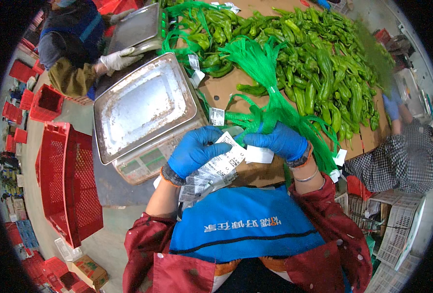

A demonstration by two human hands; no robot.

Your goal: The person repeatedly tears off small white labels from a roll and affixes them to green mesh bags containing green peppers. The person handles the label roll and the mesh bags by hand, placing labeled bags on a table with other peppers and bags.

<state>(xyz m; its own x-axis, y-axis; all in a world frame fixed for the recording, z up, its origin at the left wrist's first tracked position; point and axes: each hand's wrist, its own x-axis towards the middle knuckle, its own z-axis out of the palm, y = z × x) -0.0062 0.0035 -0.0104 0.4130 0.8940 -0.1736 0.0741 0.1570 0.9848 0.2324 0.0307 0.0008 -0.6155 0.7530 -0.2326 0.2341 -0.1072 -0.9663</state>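
My blue-gloved left hand (197,151) is closed, pinching a strip of printed white labels (226,157) between thumb and fingers. More of the strip hangs below it, over my wrist side. Close beside it, my blue-gloved right hand (278,141) pinches a band of a green mesh bag (251,119). A blank-looking white tag (259,155) shows under its fingertips. The bunched green mesh bags (272,88) lie on the cardboard beyond my hands, gathered at the middle. Several bands carry white labels, such as one label (216,116) near the scale.
A metal-topped scale (148,107) stands left of my hands. Green peppers (319,73) are heaped on the cardboard-covered table (221,90). A person's gloved hand (120,60) rests by a second scale (136,27); another person in checked sleeves (389,158) stands right. Red crates (70,180) stand left.
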